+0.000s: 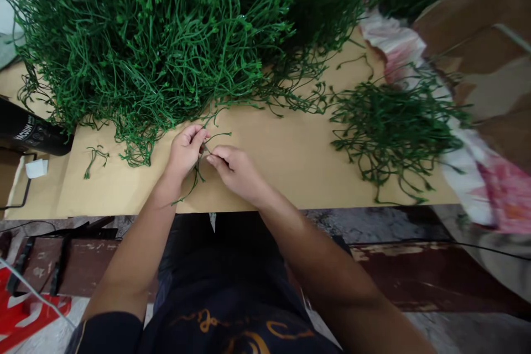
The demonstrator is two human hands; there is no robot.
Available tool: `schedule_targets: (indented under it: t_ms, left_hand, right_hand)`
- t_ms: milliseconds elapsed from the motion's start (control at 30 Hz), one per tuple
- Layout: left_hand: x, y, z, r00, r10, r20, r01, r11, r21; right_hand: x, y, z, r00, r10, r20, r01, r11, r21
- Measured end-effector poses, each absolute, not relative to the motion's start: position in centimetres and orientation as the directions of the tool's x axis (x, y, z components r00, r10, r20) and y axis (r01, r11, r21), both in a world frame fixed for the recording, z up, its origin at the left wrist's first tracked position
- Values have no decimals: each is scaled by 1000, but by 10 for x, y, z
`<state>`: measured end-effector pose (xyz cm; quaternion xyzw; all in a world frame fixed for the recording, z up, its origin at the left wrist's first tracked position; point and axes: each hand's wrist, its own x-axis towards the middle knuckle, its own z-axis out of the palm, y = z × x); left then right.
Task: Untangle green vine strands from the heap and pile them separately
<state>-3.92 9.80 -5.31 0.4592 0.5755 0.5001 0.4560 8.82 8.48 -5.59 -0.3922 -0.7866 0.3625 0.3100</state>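
Near the front edge of the cardboard-covered table (pixel 286 171), my two hands meet over a thin green artificial plant stem (pixel 190 188). My left hand (pixel 187 146) is closed, pinching the stem between thumb and fingers, with sprigs poking out above and below. Just to its right, my right hand (pixel 232 168) is closed too, its thumb and forefinger on a thin dark end of the stem. Behind both hands rises a large heap of green artificial stems (pixel 166 50). A smaller pile of the same stems (pixel 394 127) lies to the right.
A black vacuum bottle (pixel 35 127) lies tilted at the left, near a small white paper (pixel 37 168). One loose sprig (pixel 94 160) rests by the heap. Pink-and-white cloth (pixel 468 177) drapes the right edge; brown cardboard (pixel 477 38) stands beyond. Under the table runs a dark red bench (pixel 415 271).
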Motion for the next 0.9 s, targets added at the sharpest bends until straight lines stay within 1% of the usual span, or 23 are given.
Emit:
schedule_targets:
  t_ms: [67, 133, 267, 433, 567, 667, 800, 900]
  left_hand:
    - [-38, 99, -53, -161, 982, -100, 67, 111, 992]
    - [-37, 100, -52, -172, 980, -99, 67, 112, 991]
    - [-35, 97, -51, -236, 968, -85, 68, 104, 992]
    - [-35, 98, -53, -281, 957, -77, 104, 110, 988]
    - [-37, 102, -53, -241, 967, -87, 83, 109, 991]
    - [-39, 103, -52, -196, 977, -84, 68, 99, 993]
    - [-39, 101, -55, -216, 975, -45, 71, 62, 996]
    - [-41, 103, -60, -258, 965, -36, 109, 66, 992]
  right_hand:
    - [92, 78, -55, -495, 833, 248, 359, 456, -814]
    - [94, 70, -54, -483, 833, 269, 337, 460, -821]
    - [94, 57, -48, -469, 846, 254, 334, 436, -836]
    - [99, 53, -47, -487, 827, 281, 301, 461, -835]
    - [102, 64, -43, -400, 845, 356, 207, 462, -863]
    - [99, 74, -37, -352, 835, 422, 131, 491, -861]
    - [91, 75, -37, -453, 768, 452, -24, 496, -868]
    - [89, 57, -35, -456, 767, 452, -37, 491, -871]
